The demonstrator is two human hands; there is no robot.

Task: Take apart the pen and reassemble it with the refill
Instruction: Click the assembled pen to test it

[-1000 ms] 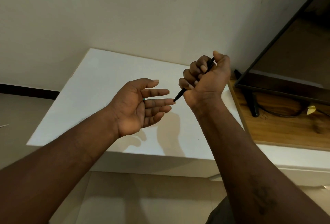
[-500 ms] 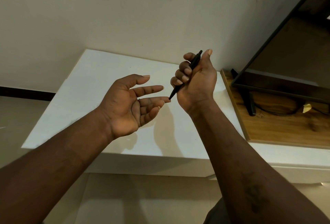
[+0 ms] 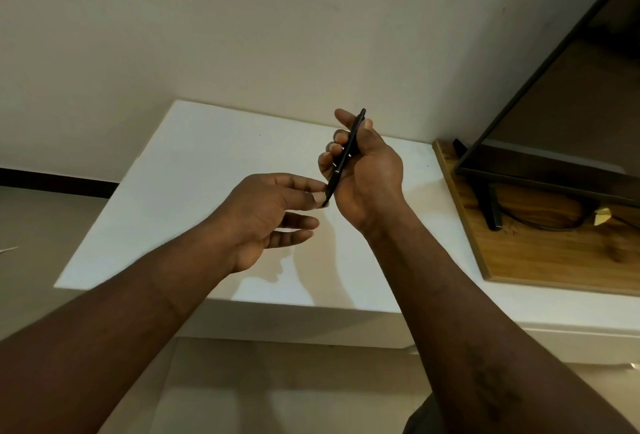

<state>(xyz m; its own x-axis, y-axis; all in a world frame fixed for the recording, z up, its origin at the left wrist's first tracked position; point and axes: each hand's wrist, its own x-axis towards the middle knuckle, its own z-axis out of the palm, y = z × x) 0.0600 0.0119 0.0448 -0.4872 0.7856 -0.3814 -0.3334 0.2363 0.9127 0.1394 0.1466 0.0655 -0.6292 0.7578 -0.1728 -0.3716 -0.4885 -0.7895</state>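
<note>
A slim black pen [image 3: 345, 156] stands nearly upright above the white table, its tip pointing down and to the left. My right hand [image 3: 363, 174] holds the barrel, fingers curled round it and thumb along its upper part. My left hand [image 3: 270, 212] has turned palm down beside it. Its thumb and forefinger meet at the pen's lower tip, while the other fingers stay straight below. No separate refill or loose pen part shows.
The white table [image 3: 194, 170] spreads under both hands against a cream wall. To the right lies a wooden board [image 3: 554, 253] carrying a dark screen [image 3: 571, 143] on a black stand, with a cable [image 3: 540, 222] and a yellow tag [image 3: 602, 217].
My left hand turned from palm up to palm down and closed its thumb and forefinger on the pen's tip. My right hand loosened, so more of the pen shows.
</note>
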